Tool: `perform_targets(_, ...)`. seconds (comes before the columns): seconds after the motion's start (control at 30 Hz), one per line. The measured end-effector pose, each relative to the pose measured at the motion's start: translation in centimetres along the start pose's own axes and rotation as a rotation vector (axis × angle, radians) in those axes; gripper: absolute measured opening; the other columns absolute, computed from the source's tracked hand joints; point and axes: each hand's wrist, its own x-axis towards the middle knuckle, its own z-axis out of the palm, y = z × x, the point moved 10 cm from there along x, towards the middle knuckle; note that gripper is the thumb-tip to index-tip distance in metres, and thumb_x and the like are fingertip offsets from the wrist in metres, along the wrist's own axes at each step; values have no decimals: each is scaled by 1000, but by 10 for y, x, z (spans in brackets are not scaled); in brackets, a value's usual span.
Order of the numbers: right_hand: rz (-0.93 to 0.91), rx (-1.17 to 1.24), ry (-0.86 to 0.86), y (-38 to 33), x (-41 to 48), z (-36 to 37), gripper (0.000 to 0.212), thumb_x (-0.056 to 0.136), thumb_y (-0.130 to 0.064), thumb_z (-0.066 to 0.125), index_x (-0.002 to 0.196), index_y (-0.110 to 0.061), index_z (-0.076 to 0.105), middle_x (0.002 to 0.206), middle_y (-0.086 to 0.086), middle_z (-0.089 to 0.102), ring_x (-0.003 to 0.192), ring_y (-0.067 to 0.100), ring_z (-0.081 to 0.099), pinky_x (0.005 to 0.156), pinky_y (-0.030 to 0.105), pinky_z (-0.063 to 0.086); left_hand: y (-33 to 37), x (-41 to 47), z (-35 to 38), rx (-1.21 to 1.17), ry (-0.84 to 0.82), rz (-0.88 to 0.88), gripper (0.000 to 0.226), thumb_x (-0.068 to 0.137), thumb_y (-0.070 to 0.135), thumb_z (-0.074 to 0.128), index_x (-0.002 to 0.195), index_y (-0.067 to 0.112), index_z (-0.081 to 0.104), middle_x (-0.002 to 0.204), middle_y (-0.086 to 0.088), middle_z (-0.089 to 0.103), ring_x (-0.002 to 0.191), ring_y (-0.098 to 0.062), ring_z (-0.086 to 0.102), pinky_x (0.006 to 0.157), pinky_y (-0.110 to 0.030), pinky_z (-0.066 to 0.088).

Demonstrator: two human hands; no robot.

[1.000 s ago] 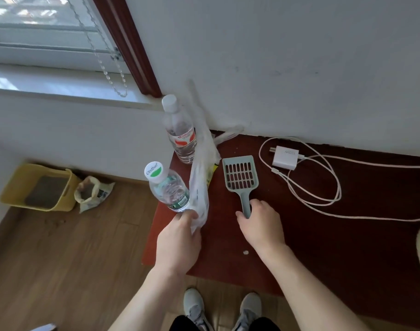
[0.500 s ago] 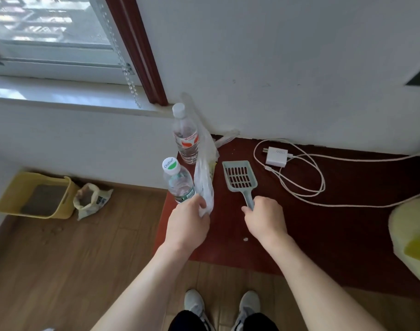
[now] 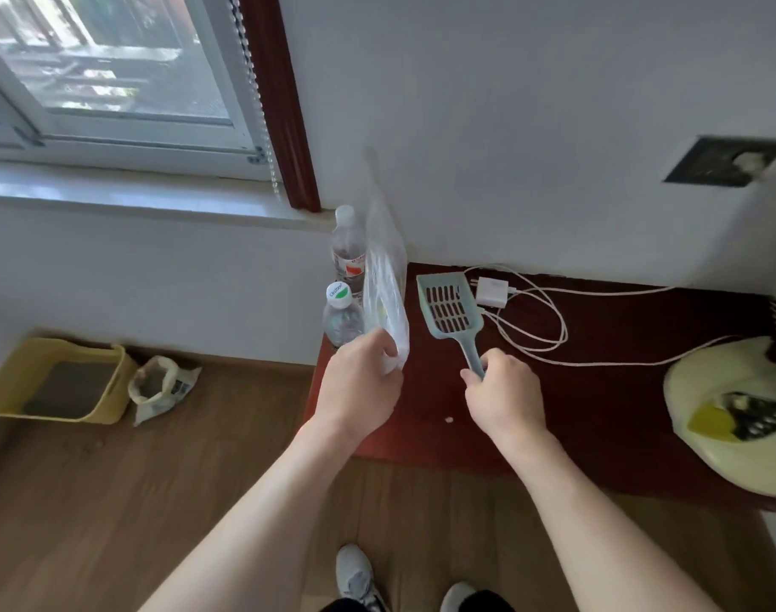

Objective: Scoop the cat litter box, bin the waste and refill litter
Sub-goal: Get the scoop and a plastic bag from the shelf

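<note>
My right hand has tipped the scoop up off the table, I think. My left hand has gathered the plastic bag by its lower end.

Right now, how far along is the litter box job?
Nothing looks done. In hand: right hand grips the pale green slotted scoop, left hand holds the clear plastic bag. Left: scooping the yellow litter box on the floor, binning, refilling from the open sack beside it.
</note>
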Motion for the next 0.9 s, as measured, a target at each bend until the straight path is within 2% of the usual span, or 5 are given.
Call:
perform_targets(0.3,-171,104,84,-2,-31,-66,19,89,-31,69,93,-13,65,82,0,68,77,22,66,68,32,52,59,-53,-44,-101,207,65,25,80,5,65,79,27,52,75,9,59,71,-15,58,60,-18,40)
perform_targets(0.43,-255,143,110,0,-50,-94,18,89,-28,69,94,-11,64,84,3,69,79,24,66,73,35,53,82,-84,-61,-102,332,96,23,77,1,67,84,20,57,77,6,63,77,-18,61,69,-28,51)
perform_targets(0.5,-294,164,113,-1,-58,-104,18,89,-28,69,93,-10,64,84,3,70,79,25,66,72,33,51,88,-101,-71,-88,387,98,23,76,1,67,83,21,57,78,7,63,77,-17,61,70,-29,51)
perform_targets(0.7,-433,204,72,-35,-90,-117,17,89,-28,69,94,-12,65,82,4,71,78,26,67,70,33,50,78,-151,-115,-67,563,14,21,74,0,69,79,18,60,72,11,61,69,-10,55,63,-12,41)
perform_targets(0.9,-578,230,33,-97,-126,-112,16,88,-28,69,92,-13,64,82,5,71,81,29,67,75,40,53,49,-193,-168,-38,699,-49,16,76,10,71,80,20,61,70,13,59,67,-4,55,61,-15,39)
